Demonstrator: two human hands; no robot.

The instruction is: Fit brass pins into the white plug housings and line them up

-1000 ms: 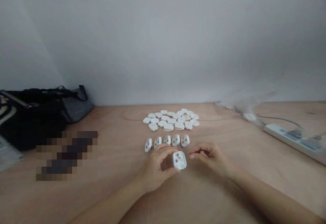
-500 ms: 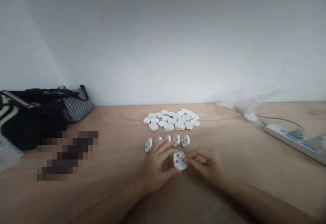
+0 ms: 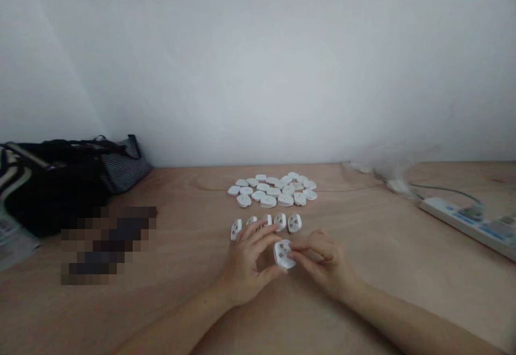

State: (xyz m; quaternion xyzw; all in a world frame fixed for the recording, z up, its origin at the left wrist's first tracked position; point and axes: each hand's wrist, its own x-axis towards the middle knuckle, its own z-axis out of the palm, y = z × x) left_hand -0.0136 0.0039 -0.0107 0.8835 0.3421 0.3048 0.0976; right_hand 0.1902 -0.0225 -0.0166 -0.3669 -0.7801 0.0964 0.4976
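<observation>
A small white plastic plug cover (image 3: 282, 254) with holes in its face sits between my two hands above the wooden table (image 3: 181, 301). My left hand (image 3: 248, 262) pinches its left side with thumb and fingers. My right hand (image 3: 322, 261) grips its right side with curled fingers. Just beyond my hands stands a row of several white covers (image 3: 287, 222) on edge. Further back lies a flat cluster of several more white covers (image 3: 272, 189).
A black and striped bag (image 3: 60, 180) lies at the far left by the wall. A pixelated dark patch (image 3: 107, 245) lies on the table left of my hands. A white power strip (image 3: 470, 225) with cable and clear plastic wrap (image 3: 397, 175) sits at the right.
My right hand moved left from beside the cover and closed its fingers on the cover's right side. My left hand kept hold and its fingers spread slightly.
</observation>
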